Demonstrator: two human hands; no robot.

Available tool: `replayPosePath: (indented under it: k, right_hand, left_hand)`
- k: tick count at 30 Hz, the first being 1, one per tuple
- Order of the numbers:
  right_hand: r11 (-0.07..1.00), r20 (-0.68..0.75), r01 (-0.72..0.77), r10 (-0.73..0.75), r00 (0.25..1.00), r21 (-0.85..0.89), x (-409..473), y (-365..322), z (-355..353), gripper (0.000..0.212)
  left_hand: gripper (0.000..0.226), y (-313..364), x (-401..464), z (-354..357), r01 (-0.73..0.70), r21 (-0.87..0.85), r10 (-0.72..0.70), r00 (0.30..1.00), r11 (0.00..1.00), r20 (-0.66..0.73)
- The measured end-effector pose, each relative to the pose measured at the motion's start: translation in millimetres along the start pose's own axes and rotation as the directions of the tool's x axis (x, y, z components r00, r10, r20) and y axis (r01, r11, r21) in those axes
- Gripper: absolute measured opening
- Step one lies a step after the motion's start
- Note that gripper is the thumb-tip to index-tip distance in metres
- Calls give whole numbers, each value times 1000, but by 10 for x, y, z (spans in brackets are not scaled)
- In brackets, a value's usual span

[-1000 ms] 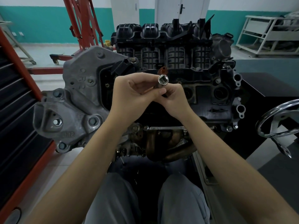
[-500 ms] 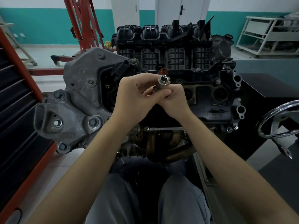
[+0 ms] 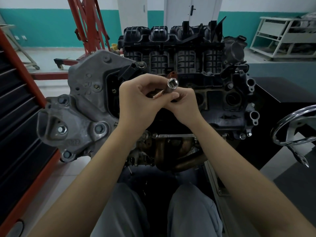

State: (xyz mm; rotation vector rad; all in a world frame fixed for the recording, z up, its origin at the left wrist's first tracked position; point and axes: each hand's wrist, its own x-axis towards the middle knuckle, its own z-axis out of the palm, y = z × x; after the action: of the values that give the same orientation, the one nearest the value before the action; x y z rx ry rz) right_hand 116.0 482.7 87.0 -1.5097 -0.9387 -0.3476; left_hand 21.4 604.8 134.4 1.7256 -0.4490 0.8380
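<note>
Reading from the left, the grey bracket [image 3: 82, 106] is met first; the left hand [image 3: 136, 104] is curled round the lower end of a chrome socket [image 3: 172, 85], which is held tilted before the engine [image 3: 188, 64] and pinched by the right hand [image 3: 185, 106].

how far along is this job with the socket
Early. Done: the socket is picked up. In hand: left hand and right hand both grip it in front of the engine, square drive end up, no handle fitted. Left, probably: fitting a handle and putting it on a fastener; the grey bracket's bolts sit in place.
</note>
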Motion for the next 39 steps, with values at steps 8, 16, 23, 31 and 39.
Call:
replayPosePath:
  k: [8,16,23,31,39]
  right_hand:
    - [1000,46,2,-3,999,26,0,-32,-11,25]
    - [999,65,36,-38,997,30,3,-19,-29,16]
    - [996,26,0,-2,1000,86,-8,-65,-18,30]
    - [1000,99,14,-16,995,19,5,-35,-36,20]
    - [995,47,-63,60,997,78,9,-86,-6,18]
  left_hand:
    - [31,0,-21,-26,78,-123,-71,996,989,61]
    - [21,24,-37,33,23,51,-22,1000,998,-17]
    - [29,44,-17,-10,46,-72,-36,992,996,124]
    - [27,41,-31,-37,43,41,-44,999,998,5]
    - [27,102,-28,-22,49,62,-52,998,997,47]
